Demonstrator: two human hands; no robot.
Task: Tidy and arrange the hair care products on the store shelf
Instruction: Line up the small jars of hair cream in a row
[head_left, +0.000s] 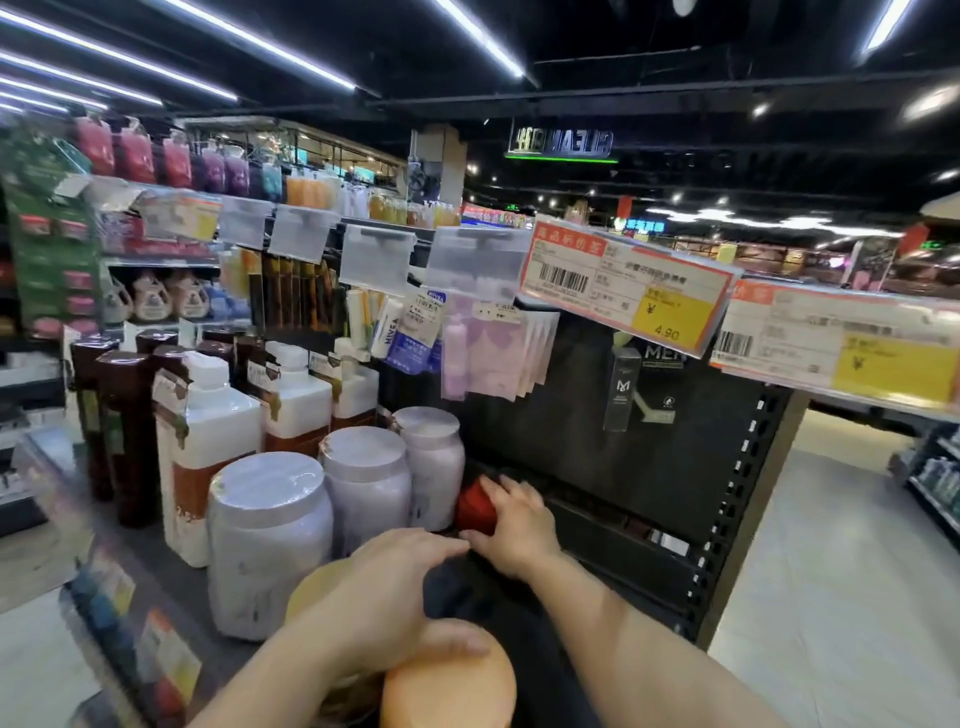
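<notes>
On the shelf stand three lavender jars with pale lids (366, 483) in a row. Behind them are white pump bottles (208, 447) and dark brown bottles (124, 426). My right hand (514, 525) reaches to the shelf's back, beside the farthest lavender jar, and its fingers curl over a small red jar (475, 506). My left hand (384, 597) lies spread, fingers straight, over orange-lidded jars (452, 686) at the shelf's front. Something dark under its fingertips is mostly hidden.
A black perforated back panel (649, 441) closes the shelf's right end, with a boxed men's product (623, 389) hanging on it. Price tags (623, 286) jut out overhead. Hanging sachets (493, 353) dangle above the jars. A pale aisle floor (831, 571) lies to the right.
</notes>
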